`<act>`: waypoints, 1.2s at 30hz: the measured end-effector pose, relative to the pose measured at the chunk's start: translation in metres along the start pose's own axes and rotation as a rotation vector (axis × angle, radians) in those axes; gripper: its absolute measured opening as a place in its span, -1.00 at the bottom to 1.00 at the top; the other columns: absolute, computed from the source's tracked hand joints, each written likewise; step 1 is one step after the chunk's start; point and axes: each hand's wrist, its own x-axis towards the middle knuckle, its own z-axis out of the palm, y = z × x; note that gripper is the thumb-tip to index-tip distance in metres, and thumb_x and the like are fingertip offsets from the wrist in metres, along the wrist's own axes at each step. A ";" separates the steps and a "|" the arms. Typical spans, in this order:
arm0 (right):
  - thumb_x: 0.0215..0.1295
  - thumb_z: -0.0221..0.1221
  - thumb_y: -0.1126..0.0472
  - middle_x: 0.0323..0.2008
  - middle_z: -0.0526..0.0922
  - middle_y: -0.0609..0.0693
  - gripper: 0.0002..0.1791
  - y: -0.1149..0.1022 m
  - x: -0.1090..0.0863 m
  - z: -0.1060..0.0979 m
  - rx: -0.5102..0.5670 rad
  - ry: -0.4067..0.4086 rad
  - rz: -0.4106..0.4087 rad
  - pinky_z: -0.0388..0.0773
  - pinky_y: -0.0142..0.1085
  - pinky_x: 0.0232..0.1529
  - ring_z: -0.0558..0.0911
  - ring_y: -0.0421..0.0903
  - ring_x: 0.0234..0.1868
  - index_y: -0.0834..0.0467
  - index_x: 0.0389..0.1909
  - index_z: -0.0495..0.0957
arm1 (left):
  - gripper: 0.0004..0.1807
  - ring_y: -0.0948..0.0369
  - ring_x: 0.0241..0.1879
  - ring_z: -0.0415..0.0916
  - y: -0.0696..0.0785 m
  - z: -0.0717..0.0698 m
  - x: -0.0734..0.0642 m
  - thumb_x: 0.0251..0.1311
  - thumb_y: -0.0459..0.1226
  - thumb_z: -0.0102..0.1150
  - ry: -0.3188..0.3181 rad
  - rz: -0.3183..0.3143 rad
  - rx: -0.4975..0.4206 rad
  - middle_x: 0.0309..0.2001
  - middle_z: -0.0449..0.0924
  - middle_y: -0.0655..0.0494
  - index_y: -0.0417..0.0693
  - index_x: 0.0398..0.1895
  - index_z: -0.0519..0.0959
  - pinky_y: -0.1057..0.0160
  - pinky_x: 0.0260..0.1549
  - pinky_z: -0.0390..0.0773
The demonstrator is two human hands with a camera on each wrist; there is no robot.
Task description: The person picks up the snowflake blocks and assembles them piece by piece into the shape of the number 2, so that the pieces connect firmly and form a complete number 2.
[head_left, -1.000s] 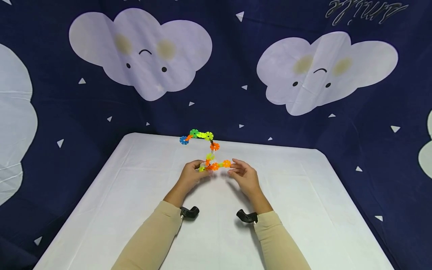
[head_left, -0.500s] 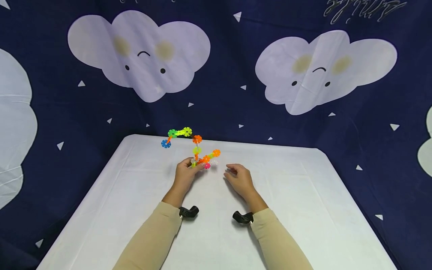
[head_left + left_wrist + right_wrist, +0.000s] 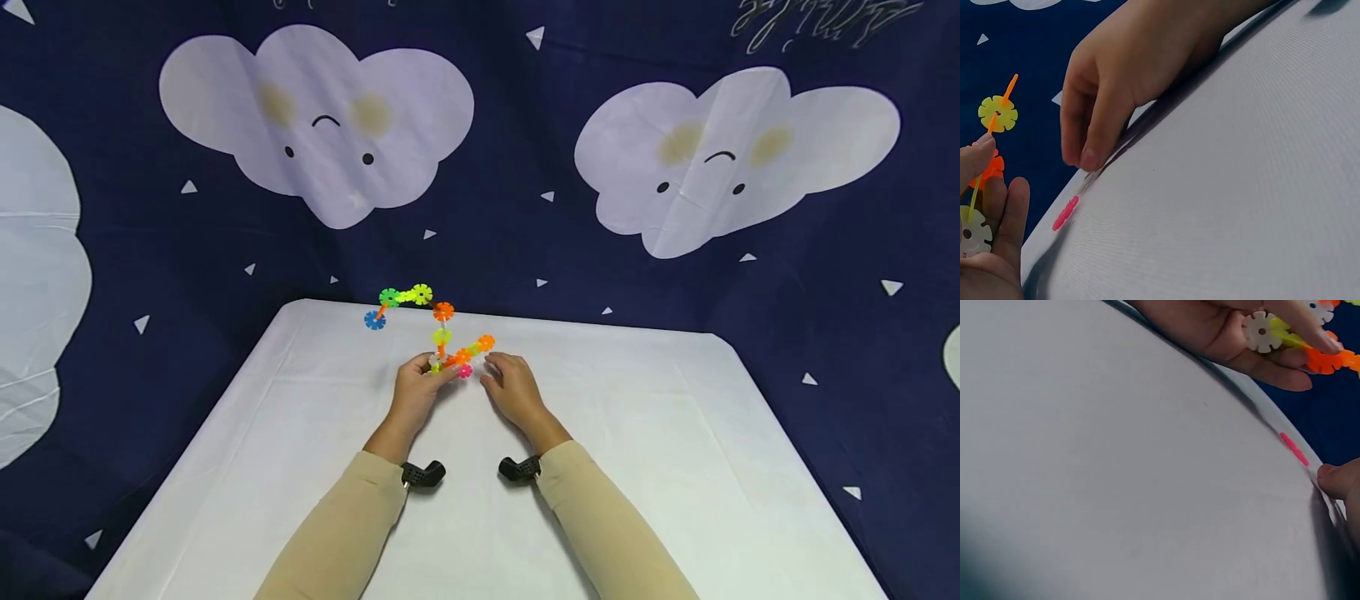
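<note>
My left hand point(image 3: 412, 393) pinches a bent chain of slotted snowflake discs point(image 3: 443, 312) near its lower end, above the table. The chain has blue, green, yellow, orange and white pieces; a white disc point(image 3: 1262, 332) lies against the palm in the right wrist view. Just right of it, my right hand point(image 3: 517, 390) is low at the tabletop, thumb and fingers together at a clear snowflake disc point(image 3: 1090, 179). A pink snowflake disc point(image 3: 1065, 213) extends from or lies against that clear one; the join is too small to tell.
A white cloth covers the table point(image 3: 637, 467). Behind its far edge hangs a dark blue curtain point(image 3: 510, 150) with clouds and small triangles. Black wrist camera mounts point(image 3: 423, 475) sit by both cuffs.
The left hand moved the chain left, off the right hand, uncovering the pink and clear discs on the table. The right hand drew back, then came left onto the clear disc.
</note>
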 end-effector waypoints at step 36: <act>0.37 0.34 0.49 -0.13 0.70 0.38 -0.69 0.013 -0.019 -0.046 0.899 0.333 0.334 0.73 -0.09 -0.10 0.76 0.08 -0.19 0.49 0.09 0.64 | -0.70 0.13 -0.16 0.52 -0.004 0.004 0.000 0.11 -0.30 0.63 -0.106 0.007 0.067 -0.17 0.72 0.01 -0.27 -0.15 0.75 0.36 -0.25 0.63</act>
